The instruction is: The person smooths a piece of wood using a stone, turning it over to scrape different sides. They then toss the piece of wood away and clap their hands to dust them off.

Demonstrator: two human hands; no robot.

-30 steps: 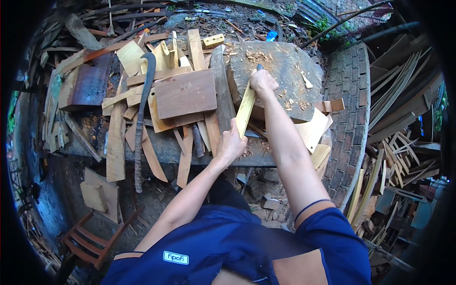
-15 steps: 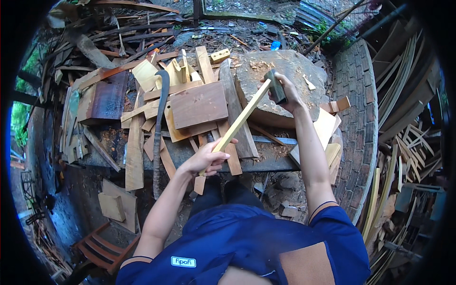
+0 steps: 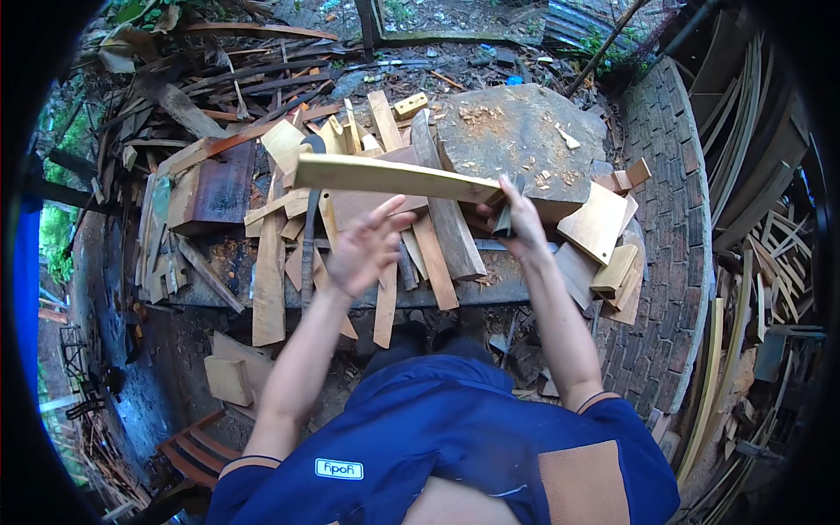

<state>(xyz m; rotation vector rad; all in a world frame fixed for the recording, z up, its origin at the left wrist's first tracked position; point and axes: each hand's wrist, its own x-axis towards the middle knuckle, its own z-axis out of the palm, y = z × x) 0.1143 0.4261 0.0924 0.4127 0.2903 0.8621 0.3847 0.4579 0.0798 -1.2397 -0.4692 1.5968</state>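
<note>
My right hand (image 3: 516, 219) grips one end of a long pale wooden board (image 3: 398, 179). In the same hand is a dark rectangular block (image 3: 507, 217), partly hidden by the fingers. The board reaches out to the left, over the wood pile. Just below it my left hand (image 3: 367, 249) is open and empty, fingers spread and slightly blurred. Behind the board lies a reddish-brown wooden block (image 3: 354, 206), partly covered. A curved blade with a wrapped handle (image 3: 308, 267) rests to the left of it, its upper part mostly behind the board.
A large wood stump (image 3: 516, 131) strewn with shavings stands at the back right. Loose offcuts (image 3: 269, 297) overhang the bench's near edge. More cut pieces (image 3: 595, 223) lie to the right, beside a brick wall (image 3: 661, 236). A slatted chair (image 3: 197, 451) is at lower left.
The board has swung from slanting toward me to lying nearly level, its broad face showing. My left hand has let go of it. The right hand has come lower, now holding board and block.
</note>
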